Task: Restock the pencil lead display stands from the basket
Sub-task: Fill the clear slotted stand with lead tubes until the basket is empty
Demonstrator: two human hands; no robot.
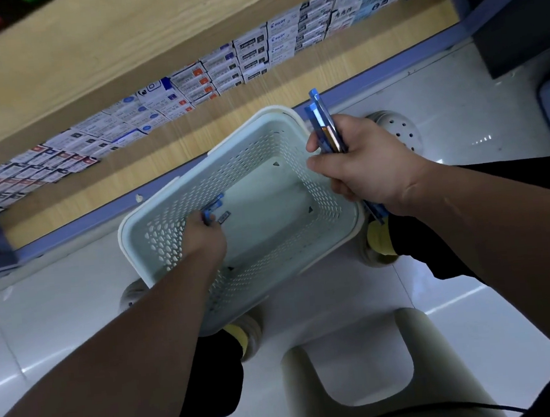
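Head view: the pale basket [249,163] sits on the floor, nearly empty. The left hand [204,237] reaches deep inside it, fingers curled round a blue lead case [213,203] on the bottom, with a small grey piece [224,216] lying just beside.

The right hand [360,166] hovers over the basket's right rim, clenched on a sheaf of blue lead cases [323,126]. I'd judge they are gathered there so that one trip fills the stands.

Boxed refills [252,56] line the shelf beyond; it's too dim to tell whether the stands are among them. A stool [431,344] stands close by.
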